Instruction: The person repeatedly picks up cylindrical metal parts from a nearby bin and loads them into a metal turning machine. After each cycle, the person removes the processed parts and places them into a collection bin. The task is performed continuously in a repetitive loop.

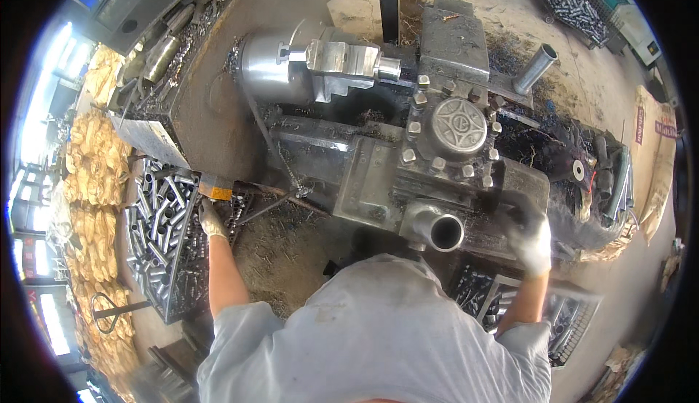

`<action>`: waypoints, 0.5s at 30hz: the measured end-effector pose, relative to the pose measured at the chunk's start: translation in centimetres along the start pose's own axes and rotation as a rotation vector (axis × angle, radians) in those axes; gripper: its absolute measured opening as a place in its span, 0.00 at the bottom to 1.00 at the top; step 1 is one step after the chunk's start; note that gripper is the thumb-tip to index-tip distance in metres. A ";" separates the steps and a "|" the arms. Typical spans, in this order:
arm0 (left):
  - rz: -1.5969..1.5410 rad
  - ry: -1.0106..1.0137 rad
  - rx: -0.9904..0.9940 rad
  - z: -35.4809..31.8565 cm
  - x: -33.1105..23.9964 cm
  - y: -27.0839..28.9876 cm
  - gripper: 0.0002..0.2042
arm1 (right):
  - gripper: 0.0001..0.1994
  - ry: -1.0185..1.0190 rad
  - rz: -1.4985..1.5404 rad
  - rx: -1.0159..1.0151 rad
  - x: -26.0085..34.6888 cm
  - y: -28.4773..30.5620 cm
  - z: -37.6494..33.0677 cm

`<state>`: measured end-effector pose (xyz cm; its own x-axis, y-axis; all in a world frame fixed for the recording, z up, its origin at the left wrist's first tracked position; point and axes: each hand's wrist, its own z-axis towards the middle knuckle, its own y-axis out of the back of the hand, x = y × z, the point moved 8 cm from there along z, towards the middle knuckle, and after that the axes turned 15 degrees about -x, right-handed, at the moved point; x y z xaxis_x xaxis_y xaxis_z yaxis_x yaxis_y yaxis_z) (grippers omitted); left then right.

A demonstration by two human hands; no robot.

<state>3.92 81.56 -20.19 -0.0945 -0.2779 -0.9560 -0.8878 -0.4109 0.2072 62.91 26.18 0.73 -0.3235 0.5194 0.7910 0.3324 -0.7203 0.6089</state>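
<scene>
Two gloved hands (211, 221) at lathe (408, 163)

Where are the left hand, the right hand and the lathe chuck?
left hand (211, 222), head view, back of the glove.
right hand (531, 241), head view, back of the glove.
lathe chuck (271, 68), head view, round steel body.

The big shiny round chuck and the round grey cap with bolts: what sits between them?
In the head view, a bright metal clamp block lies between the shiny round steel chuck and the round grey bolted cap.
</scene>
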 end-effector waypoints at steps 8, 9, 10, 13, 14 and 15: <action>-0.062 -0.277 -0.046 -2.8 -1.7 -0.2 0.14 | 0.21 0.020 0.042 -0.126 2.4 2.1 2.4; -0.046 -0.127 -0.060 -4.1 -1.0 -0.4 0.14 | 0.22 0.009 0.041 -0.130 2.6 2.2 2.6; -0.039 -0.059 -0.071 -5.9 -1.5 -0.6 0.14 | 0.22 -0.005 0.039 -0.138 2.8 2.3 2.7; 0.254 -0.254 0.315 -17.1 -3.7 -8.0 0.14 | 0.22 0.003 0.039 -0.144 4.3 2.2 3.5; 0.417 -0.431 0.730 -23.4 -4.2 -12.4 0.13 | 0.22 -0.044 0.015 -0.153 4.5 2.3 3.9; 0.431 -0.517 1.111 -30.0 -4.5 -15.6 0.14 | 0.22 0.040 0.055 -0.128 5.9 2.0 4.2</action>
<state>31.72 63.18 -12.92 -0.4048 0.2605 -0.8765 -0.6152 0.6316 0.4718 65.41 29.77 6.85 -0.3441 0.4608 0.8181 0.2353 -0.8012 0.5502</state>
